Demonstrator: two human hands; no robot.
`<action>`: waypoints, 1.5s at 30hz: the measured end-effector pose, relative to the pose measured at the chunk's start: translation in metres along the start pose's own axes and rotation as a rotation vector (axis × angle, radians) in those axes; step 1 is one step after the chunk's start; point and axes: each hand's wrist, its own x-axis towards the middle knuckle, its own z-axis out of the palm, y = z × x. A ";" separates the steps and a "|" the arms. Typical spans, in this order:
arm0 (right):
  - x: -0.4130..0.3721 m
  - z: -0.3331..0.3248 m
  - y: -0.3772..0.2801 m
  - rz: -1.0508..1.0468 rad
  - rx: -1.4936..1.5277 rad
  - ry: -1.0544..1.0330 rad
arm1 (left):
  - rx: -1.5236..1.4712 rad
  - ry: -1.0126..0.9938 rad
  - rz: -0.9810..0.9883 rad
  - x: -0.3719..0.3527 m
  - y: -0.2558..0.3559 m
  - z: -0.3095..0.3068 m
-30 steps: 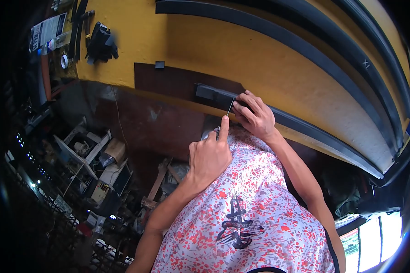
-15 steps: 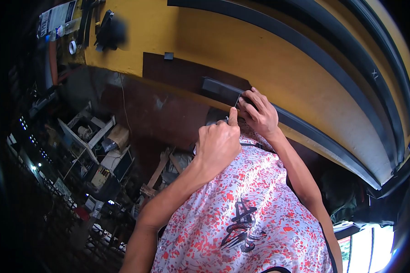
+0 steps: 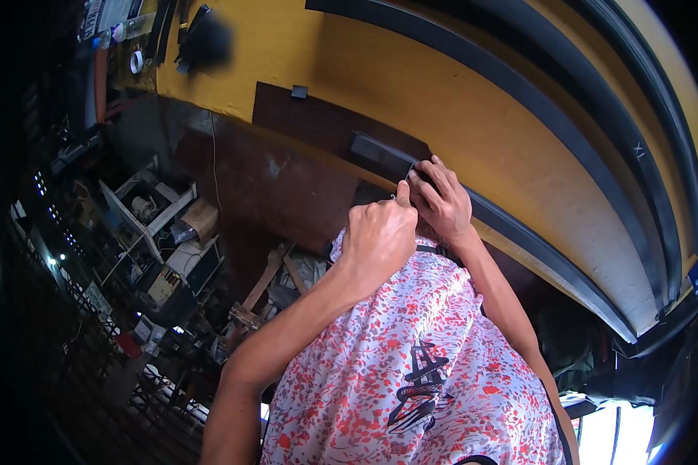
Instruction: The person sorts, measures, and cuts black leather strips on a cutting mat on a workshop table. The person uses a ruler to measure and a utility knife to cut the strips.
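A black strip (image 3: 381, 152) lies across a dark brown sheet (image 3: 302, 115) at the near edge of the yellow table. My right hand (image 3: 444, 203) presses on it with bent fingers, and the strip comes out again on the right of that hand. Close beside it, my left hand (image 3: 381, 232) is closed in a fist, thumb stretched along a thin, blade-like tool (image 3: 409, 172). The tool's tip meets the strip near my right fingertips. Most of the tool is hidden in my fist.
More long black strips (image 3: 520, 93) curve over the yellow table (image 3: 442, 93). A small grey square (image 3: 299, 91) sits on the brown sheet. A tape roll (image 3: 136, 62) and a clear bottle (image 3: 132, 29) are at the far left. Below left stands a cluttered wooden rack (image 3: 151, 221).
The whole view has shifted slightly. My left fist and its thumb have come nearer the right fingers, and less of the thin tool shows. My right hand keeps its hold on the strip.
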 end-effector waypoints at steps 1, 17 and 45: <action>-0.001 0.000 0.000 -0.002 0.001 0.000 | -0.009 0.005 -0.004 0.000 0.000 0.000; 0.003 0.006 0.000 -0.021 -0.011 0.055 | -0.057 0.359 0.039 -0.004 -0.025 0.083; -0.002 0.008 0.004 -0.027 -0.014 0.059 | -0.051 0.063 -0.060 -0.026 -0.014 0.017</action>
